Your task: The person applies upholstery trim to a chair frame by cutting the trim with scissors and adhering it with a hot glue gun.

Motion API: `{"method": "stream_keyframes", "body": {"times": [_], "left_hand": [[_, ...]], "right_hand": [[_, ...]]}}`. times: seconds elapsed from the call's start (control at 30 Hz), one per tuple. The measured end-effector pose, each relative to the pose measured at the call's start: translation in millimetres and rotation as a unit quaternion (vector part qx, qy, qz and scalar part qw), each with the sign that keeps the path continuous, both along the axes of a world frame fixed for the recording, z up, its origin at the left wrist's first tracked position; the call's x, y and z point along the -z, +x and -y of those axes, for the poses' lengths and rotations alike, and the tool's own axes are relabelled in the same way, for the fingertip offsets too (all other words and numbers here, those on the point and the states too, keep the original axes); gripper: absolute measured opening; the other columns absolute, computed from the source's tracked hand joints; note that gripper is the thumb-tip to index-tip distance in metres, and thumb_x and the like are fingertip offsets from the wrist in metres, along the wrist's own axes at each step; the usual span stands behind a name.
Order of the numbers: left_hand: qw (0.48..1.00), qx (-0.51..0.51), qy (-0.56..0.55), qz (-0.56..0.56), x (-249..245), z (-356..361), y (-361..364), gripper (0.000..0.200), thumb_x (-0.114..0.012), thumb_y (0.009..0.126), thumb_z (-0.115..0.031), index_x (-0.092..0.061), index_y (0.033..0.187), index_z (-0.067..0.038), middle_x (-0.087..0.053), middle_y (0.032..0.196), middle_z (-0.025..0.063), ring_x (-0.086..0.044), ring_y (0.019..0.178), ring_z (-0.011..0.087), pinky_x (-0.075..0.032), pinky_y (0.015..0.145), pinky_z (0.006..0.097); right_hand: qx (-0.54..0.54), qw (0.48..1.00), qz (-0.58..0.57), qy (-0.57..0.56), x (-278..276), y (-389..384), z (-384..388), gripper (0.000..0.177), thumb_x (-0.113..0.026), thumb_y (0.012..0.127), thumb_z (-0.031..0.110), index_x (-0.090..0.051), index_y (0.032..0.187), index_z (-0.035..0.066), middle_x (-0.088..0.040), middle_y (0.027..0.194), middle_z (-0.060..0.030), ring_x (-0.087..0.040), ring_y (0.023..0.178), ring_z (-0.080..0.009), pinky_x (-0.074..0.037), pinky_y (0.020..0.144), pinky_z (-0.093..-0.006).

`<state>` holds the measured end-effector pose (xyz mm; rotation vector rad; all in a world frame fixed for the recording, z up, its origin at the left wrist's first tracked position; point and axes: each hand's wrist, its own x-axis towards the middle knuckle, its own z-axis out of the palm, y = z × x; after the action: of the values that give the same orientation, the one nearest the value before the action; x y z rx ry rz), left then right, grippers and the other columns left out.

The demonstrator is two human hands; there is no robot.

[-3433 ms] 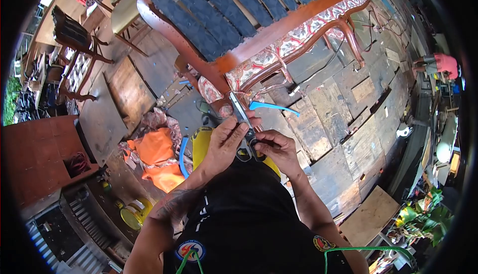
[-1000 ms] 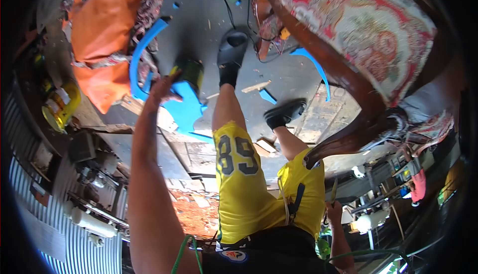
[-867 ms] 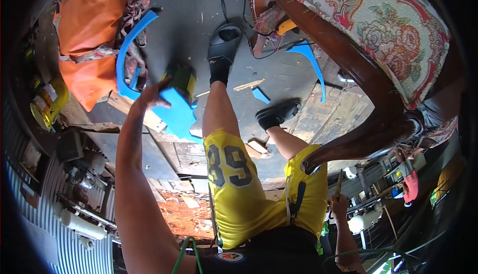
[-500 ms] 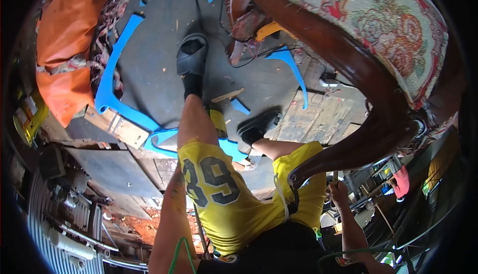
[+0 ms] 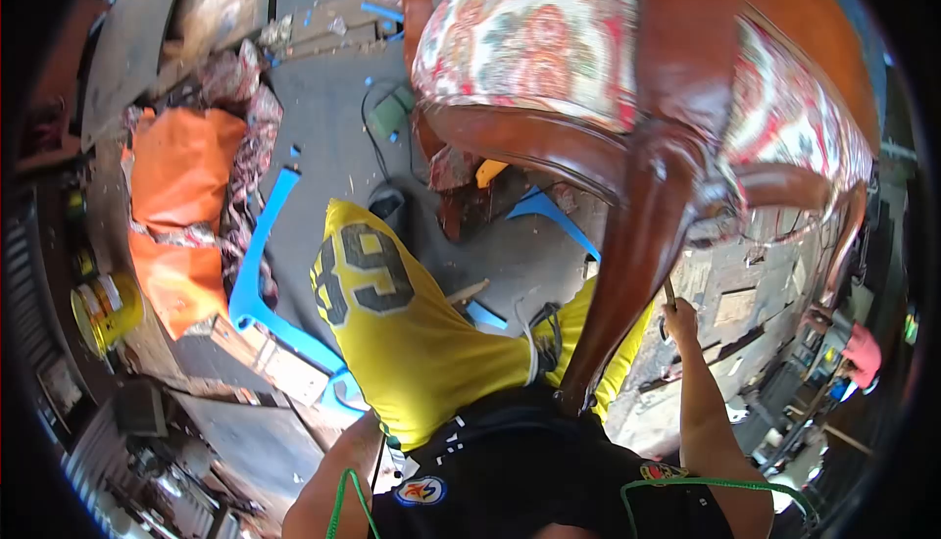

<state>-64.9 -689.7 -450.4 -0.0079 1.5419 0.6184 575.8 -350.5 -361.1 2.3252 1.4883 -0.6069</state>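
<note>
A wooden chair (image 5: 627, 220) with glossy brown legs and red-and-cream floral upholstery (image 5: 544, 44) fills the upper right. One curved leg slopes down to my waist and lies across my yellow shorts (image 5: 421, 343). My right hand (image 5: 679, 321) is closed around a slim, tan, stick-like handle, just right of that leg. The far end of the handle is not clear, so its kind cannot be told. My left forearm (image 5: 338, 470) runs down beside my thigh, and the left hand itself is hidden.
Blue cut pieces (image 5: 260, 255) lie on the dark floor. An orange bundle (image 5: 181, 216) sits at left near a yellow container (image 5: 106, 312). A green block (image 5: 390, 111) with a cable is near the chair. A person in a pink top (image 5: 863, 355) is at far right.
My view has shifted, and my knees are raised. The chair has turned, showing more legs and its brown side. My right hand still holds the slim handle.
</note>
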Motion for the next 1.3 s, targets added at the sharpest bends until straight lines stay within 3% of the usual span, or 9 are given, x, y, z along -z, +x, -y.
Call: {"method": "stream_keyframes", "body": {"times": [0.33, 0.6, 0.73, 0.87, 0.9, 1.1, 1.13, 1.2, 1.3], "left_hand": [[0.988, -0.068, 0.130, 0.044, -10, -104, -95, 0.069, -0.064, 0.099, -0.041, -0.046, 0.154, -0.004, -0.059, 0.148, 0.0153, -0.055, 0.137, 0.0282, -0.040, 0.116, 0.0394], [0.953, -0.041, 0.288, 0.079, -73, -247, -130, 0.063, -0.056, 0.104, -0.044, -0.047, 0.152, -0.003, -0.058, 0.148, 0.0155, -0.055, 0.136, 0.0287, -0.040, 0.116, 0.0414], [0.929, 0.015, 0.352, 0.114, -107, -301, -126, 0.062, -0.052, 0.107, -0.046, -0.048, 0.151, -0.003, -0.058, 0.148, 0.0156, -0.055, 0.136, 0.0289, -0.040, 0.116, 0.0424], [0.901, 0.074, 0.409, 0.120, -164, -351, -120, 0.060, -0.048, 0.110, -0.047, -0.049, 0.150, -0.002, -0.058, 0.148, 0.0157, -0.055, 0.136, 0.0292, -0.040, 0.115, 0.0434], [0.900, 0.092, 0.414, 0.102, -181, -361, -115, 0.060, -0.047, 0.111, -0.048, -0.049, 0.150, -0.002, -0.058, 0.148, 0.0157, -0.055, 0.136, 0.0292, -0.040, 0.115, 0.0436], [0.892, 0.214, 0.390, 0.083, -218, -423, -56, 0.064, -0.040, 0.111, -0.054, -0.053, 0.147, -0.002, -0.062, 0.140, 0.0147, -0.058, 0.129, 0.0273, -0.046, 0.109, 0.0411], [0.918, 0.136, 0.371, 0.014, -207, -421, -39, 0.064, -0.042, 0.110, -0.053, -0.055, 0.144, -0.001, -0.063, 0.139, 0.0137, -0.060, 0.125, 0.0245, -0.049, 0.104, 0.0397], [0.919, 0.135, 0.371, -0.009, -207, -423, -53, 0.064, -0.043, 0.110, -0.053, -0.056, 0.144, -0.001, -0.063, 0.139, 0.0140, -0.059, 0.125, 0.0250, -0.049, 0.105, 0.0400], [0.932, 0.158, 0.318, -0.071, -203, -428, -46, 0.064, -0.045, 0.107, -0.054, -0.056, 0.144, -0.002, -0.063, 0.140, 0.0147, -0.059, 0.127, 0.0265, -0.048, 0.106, 0.0409]], "right_hand": [[0.051, 0.993, -0.019, 0.100, 110, -29, -10, 0.027, -0.078, 0.086, 0.027, -0.069, 0.094, 0.002, -0.074, 0.096, -0.0238, -0.071, 0.096, -0.0443, -0.056, 0.082, -0.0531], [-0.041, 0.969, -0.165, 0.179, 100, -32, -64, 0.025, -0.074, 0.083, 0.024, -0.074, 0.092, 0.001, -0.074, 0.087, -0.0223, -0.075, 0.086, -0.0350, -0.056, 0.075, -0.0466], [0.044, 0.949, -0.203, 0.239, 103, -41, -23, 0.032, -0.074, 0.083, 0.033, -0.079, 0.096, 0.004, -0.074, 0.091, -0.0227, -0.072, 0.087, -0.0406, -0.057, 0.078, -0.0508], [0.140, 0.935, -0.180, 0.270, 194, -31, 72, 0.036, -0.073, 0.087, 0.038, -0.077, 0.091, 0.002, -0.071, 0.089, -0.0273, -0.071, 0.081, -0.0437, -0.053, 0.072, -0.0511], [0.285, 0.868, -0.282, 0.294, 196, -45, 103, 0.036, -0.073, 0.090, 0.037, -0.076, 0.091, 0.001, -0.071, 0.081, -0.0239, -0.073, 0.074, -0.0346, -0.054, 0.069, -0.0463], [0.400, 0.769, -0.278, 0.414, 243, -53, 163, 0.031, -0.074, 0.091, 0.030, -0.074, 0.094, 0.000, -0.070, 0.074, -0.0157, -0.072, 0.071, -0.0217, -0.055, 0.065, -0.0399], [0.459, 0.673, -0.390, 0.429, 161, -69, 128, 0.026, -0.074, 0.092, 0.023, -0.073, 0.101, -0.001, -0.070, 0.075, -0.0084, -0.068, 0.070, -0.0139, -0.054, 0.063, -0.0341], [0.431, 0.708, -0.370, 0.420, 159, -36, 84, 0.024, -0.071, 0.096, 0.016, -0.070, 0.110, -0.003, -0.071, 0.084, -0.0077, -0.065, 0.072, -0.0122, -0.053, 0.065, -0.0288], [0.445, 0.457, -0.570, 0.518, 153, 1, -9, 0.048, -0.068, 0.100, 0.013, -0.052, 0.142, -0.003, -0.070, 0.096, -0.0061, -0.067, 0.077, -0.0153, -0.052, 0.068, -0.0304]]}}
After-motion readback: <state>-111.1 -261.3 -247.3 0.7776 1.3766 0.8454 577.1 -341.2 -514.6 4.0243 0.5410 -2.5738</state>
